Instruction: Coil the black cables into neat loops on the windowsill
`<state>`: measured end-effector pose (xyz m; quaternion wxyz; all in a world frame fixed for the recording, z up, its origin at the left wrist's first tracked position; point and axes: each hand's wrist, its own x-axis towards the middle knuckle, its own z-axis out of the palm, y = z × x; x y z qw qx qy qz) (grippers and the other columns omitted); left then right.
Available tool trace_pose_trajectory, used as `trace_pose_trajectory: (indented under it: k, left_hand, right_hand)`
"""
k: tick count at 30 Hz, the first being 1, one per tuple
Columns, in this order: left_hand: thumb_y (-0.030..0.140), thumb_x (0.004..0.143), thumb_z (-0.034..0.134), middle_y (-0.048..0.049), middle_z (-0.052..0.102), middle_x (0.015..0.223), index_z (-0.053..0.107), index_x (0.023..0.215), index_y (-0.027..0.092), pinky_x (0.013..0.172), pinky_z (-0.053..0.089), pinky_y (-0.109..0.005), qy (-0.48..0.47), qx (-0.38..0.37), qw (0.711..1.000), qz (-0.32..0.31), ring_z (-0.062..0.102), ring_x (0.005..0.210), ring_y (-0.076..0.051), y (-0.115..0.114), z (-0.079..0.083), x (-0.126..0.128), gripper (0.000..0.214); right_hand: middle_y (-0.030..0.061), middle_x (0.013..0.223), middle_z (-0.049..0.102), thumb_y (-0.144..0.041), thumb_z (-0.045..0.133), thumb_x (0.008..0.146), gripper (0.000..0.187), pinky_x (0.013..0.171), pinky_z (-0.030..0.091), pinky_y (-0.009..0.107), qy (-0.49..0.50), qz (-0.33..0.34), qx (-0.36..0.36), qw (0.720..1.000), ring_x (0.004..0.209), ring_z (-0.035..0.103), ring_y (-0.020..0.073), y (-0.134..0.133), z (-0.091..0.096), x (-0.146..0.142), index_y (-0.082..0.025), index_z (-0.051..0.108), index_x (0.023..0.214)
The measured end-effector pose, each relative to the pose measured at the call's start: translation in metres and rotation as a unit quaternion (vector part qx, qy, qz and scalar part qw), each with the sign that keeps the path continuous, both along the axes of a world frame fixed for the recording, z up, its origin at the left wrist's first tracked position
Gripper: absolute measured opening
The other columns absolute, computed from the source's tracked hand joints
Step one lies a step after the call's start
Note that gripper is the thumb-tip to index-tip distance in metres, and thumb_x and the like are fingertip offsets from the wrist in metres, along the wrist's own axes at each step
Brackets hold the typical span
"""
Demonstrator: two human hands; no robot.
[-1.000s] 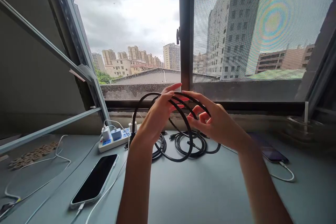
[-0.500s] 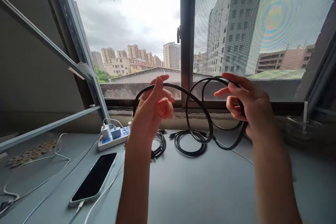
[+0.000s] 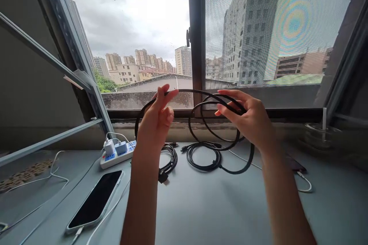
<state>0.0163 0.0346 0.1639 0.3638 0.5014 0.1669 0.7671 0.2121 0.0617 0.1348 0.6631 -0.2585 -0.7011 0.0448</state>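
Observation:
I hold a black cable (image 3: 201, 93) up in front of the window, above a grey table (image 3: 207, 206). My left hand (image 3: 156, 120) pinches the cable between thumb and forefinger, the other fingers curled. My right hand (image 3: 248, 118) grips a few loops of the same cable (image 3: 221, 143), which hang down towards the table. The cable runs in an arc between both hands. One end with a plug (image 3: 162, 176) dangles below my left wrist.
Two coiled black cables (image 3: 202, 159) lie on the table by the sill. A white power strip (image 3: 116, 153) with chargers sits at the left, a phone (image 3: 94, 201) on a white lead in front. Another phone (image 3: 294, 164) lies at the right. A glass (image 3: 316, 134) stands on the sill.
My hands, spread wide half a second ago, have come closer together again. The right hand has dropped lower and leftward with its loops. The view has shifted slightly.

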Motion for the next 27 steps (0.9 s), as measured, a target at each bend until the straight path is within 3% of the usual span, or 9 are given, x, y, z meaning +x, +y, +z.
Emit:
trace_pose_trajectory:
  k: [4,9,11,14,16,19,22,24,27]
  left_hand:
    - [0.047,0.088,0.049,-0.0067,0.074,0.084,0.070,0.102,0.022,0.032,0.033,-0.017,0.124,-0.028,0.991,-0.039,0.044,0.033,-0.004,0.002,0.000,-0.008,0.036]
    - [0.063,0.079,0.051,-0.0113,0.070,0.062,0.074,0.097,0.017,0.034,0.038,-0.022,0.416,-0.075,0.897,-0.127,0.054,0.035,-0.013,-0.009,-0.005,-0.016,0.055]
    - [0.057,0.078,0.057,-0.0092,0.069,0.059,0.075,0.092,0.018,0.035,0.040,-0.023,0.426,-0.015,0.897,-0.120,0.056,0.036,-0.014,-0.017,-0.006,-0.013,0.045]
    - [0.046,0.078,0.063,-0.0045,0.070,0.064,0.075,0.089,0.022,0.040,0.045,-0.023,0.275,0.127,0.953,-0.026,0.056,0.040,-0.012,-0.026,-0.006,-0.005,0.028]
    - [0.041,0.077,0.065,-0.0042,0.071,0.072,0.073,0.090,0.022,0.052,0.051,-0.024,0.196,0.188,0.960,0.064,0.062,0.052,-0.013,-0.026,-0.006,0.001,0.024]
    - [0.035,0.070,0.072,-0.0072,0.071,0.103,0.067,0.109,0.025,0.082,0.052,-0.031,0.241,0.226,0.934,0.138,0.066,0.092,-0.021,-0.018,-0.008,0.008,0.041]
    - [0.031,0.068,0.074,-0.0067,0.053,0.137,0.050,0.133,0.030,0.103,0.038,-0.038,0.389,0.234,0.875,0.167,0.048,0.126,-0.026,-0.004,-0.013,0.013,0.069]
    - [0.028,0.072,0.070,-0.0067,0.044,0.144,0.041,0.140,0.029,0.109,0.030,-0.040,0.433,0.234,0.842,0.223,0.039,0.133,-0.026,0.008,-0.017,0.018,0.074]
    - [0.021,0.078,0.060,-0.0109,0.047,0.141,0.039,0.141,0.021,0.112,0.024,-0.040,0.409,0.223,0.825,0.320,0.040,0.131,-0.024,0.027,-0.022,0.028,0.066]
  right_hand:
    - [0.0019,0.067,0.069,-0.043,0.067,0.076,0.047,0.046,0.042,0.023,0.061,0.018,-0.010,0.998,0.055,0.054,0.0116,-0.005,0.003,0.009,-0.021,0.063,0.118]
    - [0.0025,0.069,0.069,-0.039,0.067,0.077,0.045,0.034,0.031,0.021,0.144,0.027,0.010,0.989,0.044,0.047,0.0087,-0.011,0.003,0.013,-0.022,0.063,0.118]
    - [0.0023,0.071,0.069,-0.036,0.067,0.077,0.045,0.033,0.030,0.021,0.159,0.018,0.021,0.987,0.040,0.042,0.0075,-0.010,0.002,0.013,-0.023,0.063,0.119]
    - [0.0035,0.073,0.070,-0.033,0.070,0.073,0.053,0.033,0.032,0.022,0.154,-0.022,0.033,0.987,0.040,0.042,0.0077,-0.007,0.001,0.013,-0.022,0.060,0.123]
    - [0.0048,0.074,0.071,-0.033,0.072,0.070,0.060,0.035,0.036,0.022,0.136,-0.044,0.031,0.989,0.044,0.047,0.0095,-0.008,0.001,0.010,-0.020,0.058,0.126]
    - [0.0053,0.074,0.071,-0.037,0.074,0.068,0.064,0.039,0.041,0.024,0.110,-0.062,0.035,0.991,0.049,0.054,0.0122,-0.013,0.001,0.004,-0.018,0.058,0.128]
    - [0.0029,0.073,0.070,-0.036,0.073,0.070,0.059,0.042,0.044,0.025,0.083,-0.053,0.048,0.994,0.049,0.054,0.0117,-0.022,0.000,-0.003,-0.021,0.060,0.126]
    - [0.0011,0.072,0.070,-0.036,0.072,0.072,0.052,0.041,0.043,0.024,0.053,-0.038,0.050,0.997,0.046,0.051,0.0097,-0.026,0.000,-0.004,-0.024,0.064,0.122]
    - [-0.0004,0.069,0.069,-0.039,0.069,0.075,0.036,0.036,0.037,0.021,-0.009,-0.020,0.046,0.999,0.039,0.043,0.0056,-0.030,-0.001,-0.003,-0.024,0.072,0.107]
